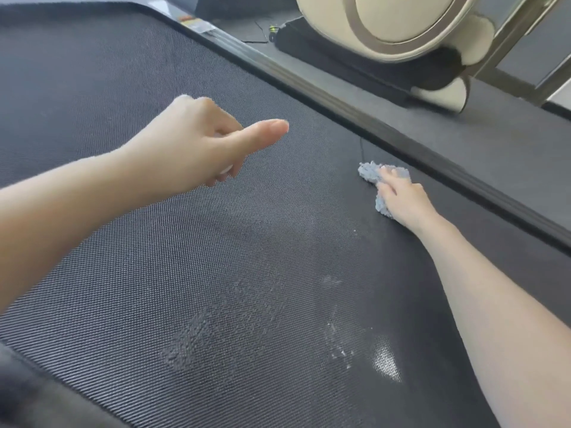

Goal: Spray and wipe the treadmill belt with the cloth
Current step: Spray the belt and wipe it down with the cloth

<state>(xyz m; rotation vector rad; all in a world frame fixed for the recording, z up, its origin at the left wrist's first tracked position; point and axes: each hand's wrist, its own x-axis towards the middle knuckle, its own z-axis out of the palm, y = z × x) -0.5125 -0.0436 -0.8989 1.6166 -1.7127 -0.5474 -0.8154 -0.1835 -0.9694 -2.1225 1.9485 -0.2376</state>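
Note:
The dark textured treadmill belt [154, 242] fills most of the view. A wet, shiny patch of spray [340, 344] lies on it near the bottom centre. My right hand [401, 199] presses flat on a crumpled blue-grey cloth [370, 173] near the belt's right edge. My left hand [197, 140] hovers above the middle of the belt, fingers curled in, thumb sticking out, nothing visible in it. No spray bottle is in view.
A ribbed grey side rail [386, 131] runs diagonally along the belt's right edge. Beyond it, on dark floor matting [509, 143], stands a cream-coloured exercise machine [401, 32] with a metal frame [519, 41]. A dark edge [27, 393] shows at bottom left.

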